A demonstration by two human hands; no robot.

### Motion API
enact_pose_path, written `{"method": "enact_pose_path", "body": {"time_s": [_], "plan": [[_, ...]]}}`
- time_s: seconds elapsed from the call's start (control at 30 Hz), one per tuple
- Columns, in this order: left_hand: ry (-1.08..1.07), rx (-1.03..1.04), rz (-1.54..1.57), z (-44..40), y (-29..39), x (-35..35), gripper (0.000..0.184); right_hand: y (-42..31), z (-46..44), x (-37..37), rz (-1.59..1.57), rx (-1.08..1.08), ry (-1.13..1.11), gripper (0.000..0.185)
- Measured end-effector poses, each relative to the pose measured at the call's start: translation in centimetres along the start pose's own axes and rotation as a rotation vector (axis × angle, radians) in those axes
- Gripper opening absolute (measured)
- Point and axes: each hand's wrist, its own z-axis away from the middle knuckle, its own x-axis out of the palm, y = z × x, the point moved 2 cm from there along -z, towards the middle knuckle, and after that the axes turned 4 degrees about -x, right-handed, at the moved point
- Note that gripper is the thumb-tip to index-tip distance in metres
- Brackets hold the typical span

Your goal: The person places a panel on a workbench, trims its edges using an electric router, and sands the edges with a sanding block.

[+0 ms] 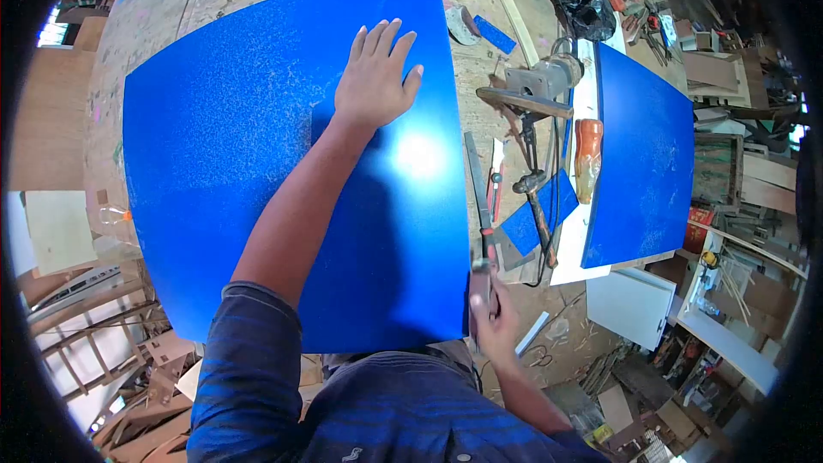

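Note:
A large blue board (257, 154) lies flat on the worktable, with dusty speckles over its upper left part. My left hand (375, 77) rests flat on the upper right of this board, fingers stretched out and holding nothing. At the board's lower right edge, my right hand (499, 321) is wrapped round a small grey-brown block-shaped tool (480, 291). The tool is against or right beside the edge; its exact kind is partly hidden by my fingers. Just above it lies a file (476, 176) with a red and black handle.
Right of the board are a hammer (538, 210), a power tool with a flat base (536, 90), an orange-handled tool (588, 154) and blue offcuts (494, 34). A second blue board (643, 159) lies farther right. A black plastic bag (585, 13) sits at the back.

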Motion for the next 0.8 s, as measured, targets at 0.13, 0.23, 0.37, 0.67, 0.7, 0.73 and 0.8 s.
{"method": "enact_pose_path", "body": {"time_s": [0.13, 0.23, 0.37, 0.67, 0.7, 0.73, 0.8], "plan": [[0.004, 0.008, -0.009, 0.0, 0.0, 0.2, 0.058, -0.9, -3.6, 1.0, 0.114, -0.060, 0.034, 0.061], [0.001, 0.009, 0.007, -0.1, -0.1, 0.0, 0.058, -5.0, -16.8, 3.9, 0.101, -0.148, 0.017, 0.063], [-0.020, -0.012, 0.033, -0.2, 0.2, -0.5, 0.057, -10.7, -34.7, 8.1, 0.203, -0.355, 0.126, 0.051], [-0.032, -0.021, 0.040, -0.5, -0.1, -0.5, 0.057, -15.4, -53.9, 12.2, 0.127, -0.395, 0.117, 0.052], [-0.019, -0.013, 0.028, -0.7, -0.3, -0.4, 0.057, -14.7, -52.6, 11.9, 0.135, -0.436, 0.138, 0.053], [-0.009, -0.006, 0.021, -0.6, -0.3, -0.2, 0.057, -14.2, -50.1, 11.5, 0.145, -0.473, 0.160, 0.053], [-0.003, -0.001, 0.024, -0.5, -0.3, 0.0, 0.057, -12.4, -43.1, 9.7, 0.213, -0.420, 0.139, 0.057]]}}
